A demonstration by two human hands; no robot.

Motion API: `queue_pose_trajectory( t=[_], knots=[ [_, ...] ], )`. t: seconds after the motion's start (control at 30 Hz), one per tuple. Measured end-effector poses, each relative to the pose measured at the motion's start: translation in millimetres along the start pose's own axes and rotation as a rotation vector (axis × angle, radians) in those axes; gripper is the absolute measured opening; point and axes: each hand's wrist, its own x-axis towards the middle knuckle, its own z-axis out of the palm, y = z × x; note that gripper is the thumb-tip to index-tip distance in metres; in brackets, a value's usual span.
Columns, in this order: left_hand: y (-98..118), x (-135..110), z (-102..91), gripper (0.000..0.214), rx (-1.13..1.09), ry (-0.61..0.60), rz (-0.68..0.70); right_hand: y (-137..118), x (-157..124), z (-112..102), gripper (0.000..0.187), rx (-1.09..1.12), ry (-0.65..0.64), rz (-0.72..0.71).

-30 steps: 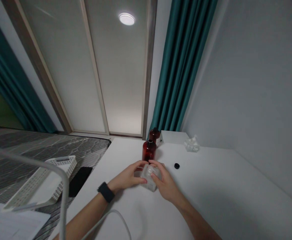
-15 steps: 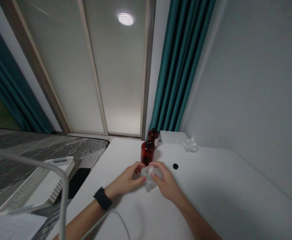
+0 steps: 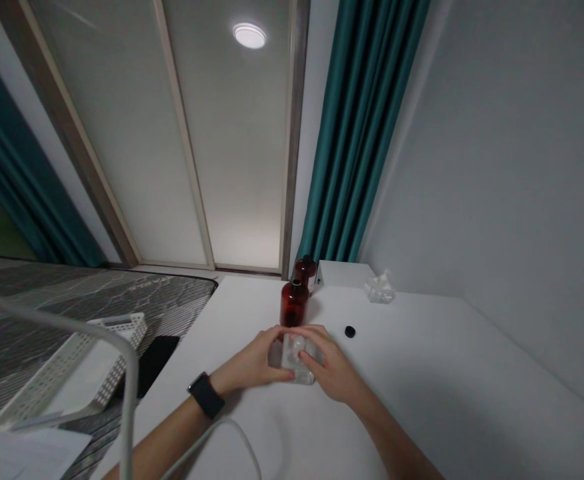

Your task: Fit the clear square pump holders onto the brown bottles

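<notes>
On the white table, both hands are around a small clear plastic piece [image 3: 291, 360] with a rounded bump on top; its exact kind is hard to make out. My left hand [image 3: 257, 360] curves round its left side, thumb along the near edge and fingers at the far edge. From the right, my right hand [image 3: 333, 365] grips it, with the thumb by the bump. Just beyond the fingertips stands an uncapped dark red-brown bottle [image 3: 293, 305]. Behind that is a second, similar bottle [image 3: 305, 269] with a dark top. A small black cap [image 3: 350, 331] lies to the right.
A white box [image 3: 345, 274] and a crumpled clear plastic bag [image 3: 381, 288] sit at the table's back. At left are a white perforated basket [image 3: 72, 373] and papers [image 3: 32, 450]. A grey curved bar [image 3: 129, 393] crosses the left foreground, with a pale cable [image 3: 239, 427] near my left forearm.
My left fingers have drawn closer to the right hand, meeting at the far edge of the plastic piece. The piece now sits squarer between the hands. The bottles and cap stay in place.
</notes>
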Motion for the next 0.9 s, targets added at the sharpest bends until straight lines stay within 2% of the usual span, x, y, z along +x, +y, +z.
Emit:
queue_pose_trajectory(
  t=[0.17,0.33,0.5,0.67,0.9],
  knots=[
    [-1,-1,2.7,0.070,0.011,0.029,0.001,3,0,0,0.045,0.015,0.007,-0.022],
    [0,-2,6.6,0.069,0.018,0.055,0.002,0,1,9,0.044,-0.030,0.047,-0.088],
    [1,-1,8.6,0.067,0.017,0.066,-0.002,0,1,16,0.047,-0.019,0.094,-0.028],
    [4,2,6.0,0.063,-0.003,0.044,-0.010,4,1,10,0.047,-0.033,0.095,-0.018],
    [1,2,3.2,0.064,-0.017,0.014,-0.015,8,-2,1,0.054,0.058,0.080,0.032]
  ],
)
